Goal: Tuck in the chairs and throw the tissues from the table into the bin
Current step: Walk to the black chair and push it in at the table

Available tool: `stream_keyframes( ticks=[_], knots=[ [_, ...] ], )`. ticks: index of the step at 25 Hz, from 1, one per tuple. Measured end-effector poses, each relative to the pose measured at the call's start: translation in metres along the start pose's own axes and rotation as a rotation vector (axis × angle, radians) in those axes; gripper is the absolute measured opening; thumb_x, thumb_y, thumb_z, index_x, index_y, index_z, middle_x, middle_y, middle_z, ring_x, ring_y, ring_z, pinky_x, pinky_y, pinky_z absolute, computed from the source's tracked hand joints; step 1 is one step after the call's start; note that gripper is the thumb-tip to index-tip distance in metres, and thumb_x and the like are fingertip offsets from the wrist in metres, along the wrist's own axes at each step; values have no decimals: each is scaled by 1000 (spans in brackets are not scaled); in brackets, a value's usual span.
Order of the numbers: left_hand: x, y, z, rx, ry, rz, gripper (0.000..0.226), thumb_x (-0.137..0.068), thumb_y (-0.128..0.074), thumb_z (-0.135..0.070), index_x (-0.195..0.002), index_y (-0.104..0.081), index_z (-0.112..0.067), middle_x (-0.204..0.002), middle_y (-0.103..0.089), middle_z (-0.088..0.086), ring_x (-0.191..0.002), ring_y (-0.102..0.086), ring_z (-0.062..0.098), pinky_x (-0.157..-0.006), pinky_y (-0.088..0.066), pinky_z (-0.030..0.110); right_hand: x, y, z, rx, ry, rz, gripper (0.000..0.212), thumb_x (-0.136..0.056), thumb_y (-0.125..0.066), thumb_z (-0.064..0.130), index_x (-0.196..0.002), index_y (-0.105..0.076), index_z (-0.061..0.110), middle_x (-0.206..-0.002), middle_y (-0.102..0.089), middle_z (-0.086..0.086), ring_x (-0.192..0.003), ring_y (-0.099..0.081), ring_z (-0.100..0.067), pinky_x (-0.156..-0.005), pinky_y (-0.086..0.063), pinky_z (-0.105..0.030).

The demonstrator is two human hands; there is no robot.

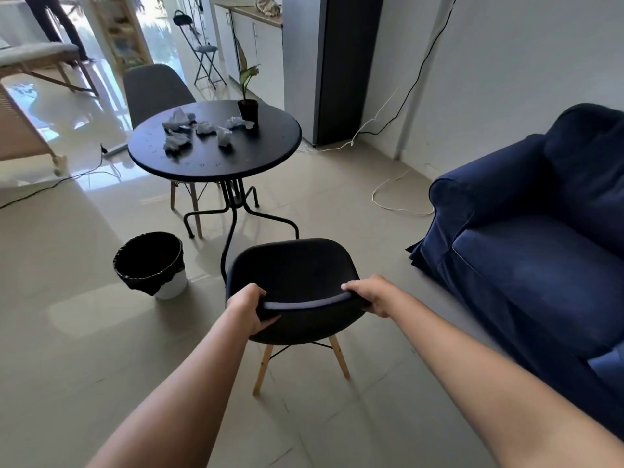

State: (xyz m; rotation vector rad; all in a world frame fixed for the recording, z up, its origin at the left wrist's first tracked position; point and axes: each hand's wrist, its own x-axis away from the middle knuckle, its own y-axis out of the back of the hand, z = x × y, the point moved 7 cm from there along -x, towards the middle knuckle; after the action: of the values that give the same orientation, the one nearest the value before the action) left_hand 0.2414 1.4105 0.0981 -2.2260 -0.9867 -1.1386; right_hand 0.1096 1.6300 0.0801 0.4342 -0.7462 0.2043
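Black and moulded, the shell chair with pale wooden legs (293, 285) stands on the tiled floor right in front of you, its back edge toward you and its seat facing the table. Your left hand (248, 307) is clamped on the left end of the backrest rim, thumb on the near side and fingers curled over the top. Your right hand (369, 295) is closed on the right end of the same rim. Both of your arms are stretched out forward.

Beyond the chair, a little to the left, stands the round black metal table on curved legs (270, 143). The near chair is apart from it, with its front edge close to the table's nearest leg. Five or so crumpled white tissues (199, 130) lie scattered on the far half of the tabletop. A small potted plant in a black pot (248, 109) stands at the far right edge of the top.

On the far side, the second chair, grey-backed with wooden legs (155, 89), sits close against the table. The white bin lined with a black bag (152, 265) stands on the floor to the left of your chair. To your right is the dark blue fabric sofa (540, 231).
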Motion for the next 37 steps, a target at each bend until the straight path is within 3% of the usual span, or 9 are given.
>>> stream_keyframes(
  ticks=[4, 7, 9, 12, 17, 21, 26, 31, 37],
  knots=[
    [-4, -3, -1, -44, -64, -97, 45, -84, -51, 4, -128, -45, -3, -132, -48, 22, -115, -55, 38, -75, -56, 41, -1, -9, -6, -343, -222, 96, 3, -85, -58, 0, -86, -56, -1, -91, -57, -16, -78, -61, -27, -80, -54, -34],
    [-2, -9, -2, -29, -111, -135, 43, -84, -51, 6, -127, -47, 0, -131, -49, 23, -116, -55, 39, -75, -56, 42, -2, -6, -7, -519, -337, 169, 8, -84, -61, -1, -85, -53, 0, -91, -52, -21, -104, -62, -37, -89, -55, -43],
    [-3, -12, -4, -23, -130, -153, 41, -84, -52, 6, -125, -48, 1, -129, -51, 24, -114, -56, 39, -76, -57, 42, 1, -5, -6, -593, -389, 221, 16, -82, -61, -2, -95, -52, 1, -103, -49, -26, -110, -59, -44, -79, -58, -48],
    [-4, -21, -9, -26, -145, -180, 39, -84, -52, 6, -122, -50, 2, -125, -55, 24, -110, -60, 39, -71, -56, 40, -6, 2, 0, -552, -376, 235, 28, -78, -58, -7, -103, -52, 2, -114, -49, -24, -101, -60, -46, -61, -59, -48],
    [-5, -49, -23, 22, -188, -217, 33, -83, -52, 4, -115, -56, 6, -119, -59, 26, -102, -64, 40, -61, -56, 39, -35, 19, 34, -559, -177, 271, 12, -77, -52, -4, -88, -51, 1, -95, -48, -20, -79, -58, -41, -42, -57, -41],
    [-6, -74, -44, 110, -243, -249, 32, -79, -50, 6, -109, -59, 8, -112, -59, 25, -92, -65, 41, -56, -58, 41, -54, 36, 75, -537, -44, 294, 5, -77, -49, -3, -81, -50, 0, -98, -47, -19, -84, -59, -40, -42, -58, -40],
    [-25, -91, -79, 209, -296, -264, 33, -77, -49, 7, -109, -57, 9, -101, -58, 25, -61, -63, 33, -43, -58, 34, -90, 31, 133, -444, 15, 312, 4, -76, -50, -2, -79, -50, -1, -105, -47, -23, -101, -58, -48, -43, -58, -43],
    [-68, -100, -123, 287, -311, -315, 41, -75, -52, 8, -115, -56, 10, -103, -60, 24, -74, -66, 34, -48, -60, 35, -146, 4, 189, -381, 17, 381, 5, -77, -52, 0, -82, -52, 0, -110, -47, -21, -103, -58, -44, -44, -58, -36],
    [-113, -110, -166, 277, -327, -366, 19, -73, -58, 5, -91, -63, 9, -92, -62, 19, -74, -65, 27, -47, -56, 29, -197, -21, 233, -373, 37, 466, 7, -79, -54, 2, -85, -55, -1, -104, -50, -20, -97, -57, -37, -52, -61, -37]
  ],
)
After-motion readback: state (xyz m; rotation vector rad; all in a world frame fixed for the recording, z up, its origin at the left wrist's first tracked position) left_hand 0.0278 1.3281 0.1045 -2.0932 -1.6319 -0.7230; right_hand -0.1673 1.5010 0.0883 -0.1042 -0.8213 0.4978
